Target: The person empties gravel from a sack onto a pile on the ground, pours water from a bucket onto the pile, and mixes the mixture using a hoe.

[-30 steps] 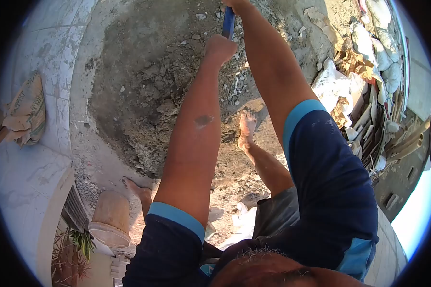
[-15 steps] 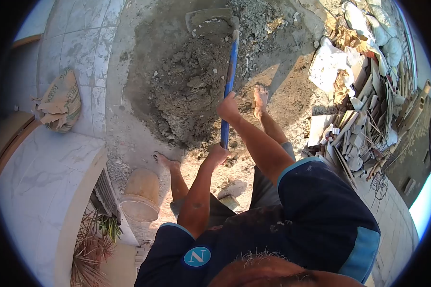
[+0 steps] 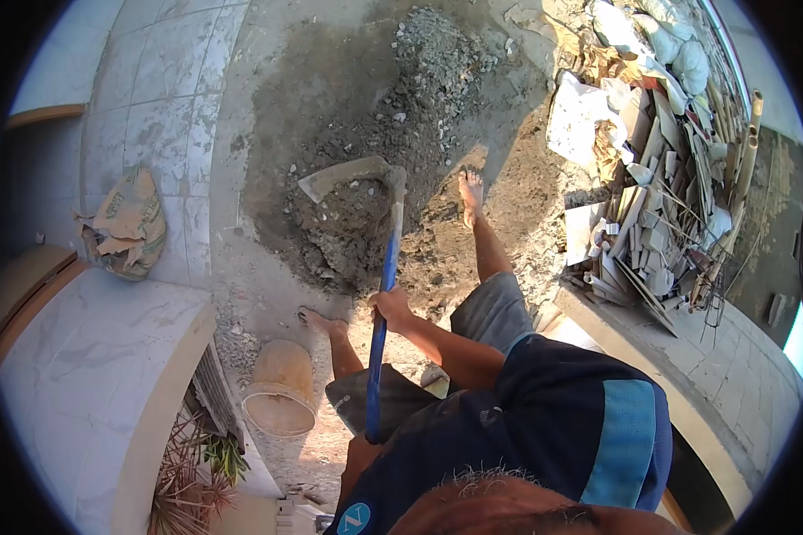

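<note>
A hoe with a blue handle [image 3: 390, 267] reaches forward from my body. My right hand [image 3: 391, 308] is wrapped round the middle of the handle. Close to my torso, my left hand [image 3: 360, 451] is closed round the handle's rear end, partly hidden by the sleeve. The wide metal blade [image 3: 343, 176] rests at the upper side of a heap of wet grey mix [image 3: 339, 245]. Lighter gravel [image 3: 437, 62] lies beyond the blade. My bare feet stand on either side of the handle, near the heap.
A dirty bucket [image 3: 281, 388] lies tipped at the left, below a torn paper sack [image 3: 129, 227] by the tiled strip. To the right is a pile of broken tiles [image 3: 656, 214] with white sacks [image 3: 674, 45] behind. A plant [image 3: 223, 456] grows at the lower left.
The hoe and both hands have come back toward my body, the blade dragged closer through the mix. My arms, stretched far forward earlier, are now bent, and the view has shifted.
</note>
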A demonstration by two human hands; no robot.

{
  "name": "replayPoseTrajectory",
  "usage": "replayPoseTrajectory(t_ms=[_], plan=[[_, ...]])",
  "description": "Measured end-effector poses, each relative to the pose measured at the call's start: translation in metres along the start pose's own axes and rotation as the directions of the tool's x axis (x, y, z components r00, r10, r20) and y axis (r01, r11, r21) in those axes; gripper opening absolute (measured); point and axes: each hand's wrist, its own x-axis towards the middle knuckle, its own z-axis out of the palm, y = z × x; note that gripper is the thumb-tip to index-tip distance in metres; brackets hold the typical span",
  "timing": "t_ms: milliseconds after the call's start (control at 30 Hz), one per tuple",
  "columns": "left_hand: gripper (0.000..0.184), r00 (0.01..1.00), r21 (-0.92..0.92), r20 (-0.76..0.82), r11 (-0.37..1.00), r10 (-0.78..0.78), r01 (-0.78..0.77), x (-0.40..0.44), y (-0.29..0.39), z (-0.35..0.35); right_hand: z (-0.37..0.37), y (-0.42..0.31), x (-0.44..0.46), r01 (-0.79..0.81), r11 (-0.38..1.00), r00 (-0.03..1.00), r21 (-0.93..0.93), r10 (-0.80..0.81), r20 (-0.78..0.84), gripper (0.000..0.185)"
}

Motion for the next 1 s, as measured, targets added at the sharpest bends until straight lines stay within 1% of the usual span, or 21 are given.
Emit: replayPoseTrajectory(t_ms=[33,100,167,200,300,367,400,433,467,500,533,600,633,700,767,833,867,900,933,967,1000], plan=[[0.026,0.999,0.052,-0.004,0.998,-0.047,0.047,0.014,0.016,-0.001,0.000,-0.006,-0.016,0.020,0.996,0.999,0.090,-0.017,-0.035,0.022],[0.026,0.982,0.140,-0.023,0.972,-0.188,0.190,0.016,0.047,0.004,-0.018,-0.036,0.001,0.017,0.995,0.998,0.095,-0.023,0.060,0.026],[0.026,0.988,0.147,-0.151,0.987,-0.034,0.057,0.086,0.110,0.020,-0.036,-0.116,0.037,0.149,0.982,0.984,0.117,-0.159,0.082,0.030],[0.026,0.977,0.157,-0.208,0.988,0.045,-0.012,0.137,0.153,0.025,-0.044,-0.164,0.069,0.271,0.954,0.956,0.131,-0.283,0.082,0.031],[0.023,0.978,0.070,-0.161,0.990,0.133,-0.123,0.315,0.308,0.030,-0.066,-0.341,0.167,0.588,0.809,0.808,0.021,-0.588,0.032,0.037],[0.023,0.934,0.053,-0.206,0.956,0.293,-0.289,0.436,0.406,0.039,-0.078,-0.452,0.236,0.654,0.738,0.744,-0.164,-0.667,-0.033,0.042],[0.026,0.889,0.034,-0.226,0.916,0.398,-0.401,0.457,0.468,0.028,-0.086,-0.496,0.282,0.645,0.722,0.741,-0.250,-0.671,-0.028,0.046],[0.027,0.888,0.008,-0.197,0.906,0.416,-0.423,0.479,0.517,0.021,-0.091,-0.534,0.320,0.617,0.708,0.735,-0.344,-0.674,-0.069,0.041],[0.028,0.881,-0.016,-0.195,0.897,0.431,-0.442,0.490,0.553,0.017,-0.098,-0.561,0.345,0.593,0.698,0.735,-0.400,-0.673,-0.084,0.023],[0.027,0.922,-0.107,-0.035,0.915,0.387,-0.388,0.489,0.576,0.012,-0.107,-0.577,0.373,0.572,0.543,0.651,-0.616,-0.757,-0.063,0.014],[0.027,0.928,-0.180,0.124,0.927,0.352,-0.328,0.492,0.586,0.008,-0.118,-0.599,0.428,0.314,0.267,0.717,-0.911,-0.695,0.043,0.017],[0.023,0.930,-0.125,0.154,0.940,0.334,-0.316,0.512,0.535,0.036,-0.137,-0.532,0.403,0.207,0.474,0.754,-0.856,-0.634,-0.169,0.020],[0.022,0.929,-0.096,0.159,0.942,0.334,-0.322,0.512,0.510,0.044,-0.138,-0.500,0.393,0.224,0.675,0.784,-0.703,-0.553,-0.282,0.022],[0.015,0.948,-0.119,0.133,0.954,0.290,-0.275,0.477,0.470,0.044,-0.146,-0.444,0.400,0.189,0.644,0.651,-0.741,-0.647,-0.396,0.022],[0.015,0.948,-0.168,0.236,0.970,0.212,-0.175,0.437,0.454,0.027,-0.151,-0.413,0.399,0.061,0.255,0.755,-0.965,-0.644,-0.122,0.017],[0.016,0.949,-0.167,0.280,0.981,0.147,-0.103,0.391,0.434,0.007,-0.142,-0.381,0.381,0.037,-0.140,0.822,-0.990,-0.558,0.110,0.017],[0.017,0.951,-0.146,0.280,0.985,0.134,-0.096,0.371,0.425,0.000,-0.136,-0.365,0.361,0.044,-0.072,0.830,-0.996,-0.552,0.076,0.017],[0.018,0.952,-0.127,0.283,0.989,0.115,-0.082,0.349,0.411,-0.004,-0.127,-0.339,0.336,0.058,0.212,0.841,-0.975,-0.537,-0.067,0.018],[0.018,0.957,-0.124,0.272,0.990,0.100,-0.068,0.333,0.388,-0.006,-0.116,-0.312,0.308,0.074,0.522,0.840,-0.850,-0.492,-0.229,0.020],[0.019,0.961,-0.124,0.264,0.991,0.088,-0.057,0.315,0.367,-0.007,-0.108,-0.287,0.288,0.085,0.651,0.843,-0.755,-0.451,-0.294,0.024],[0.019,0.963,-0.127,0.261,0.991,0.062,-0.029,0.293,0.346,-0.006,-0.102,-0.261,0.269,0.091,0.705,0.851,-0.703,-0.422,-0.314,0.028]])
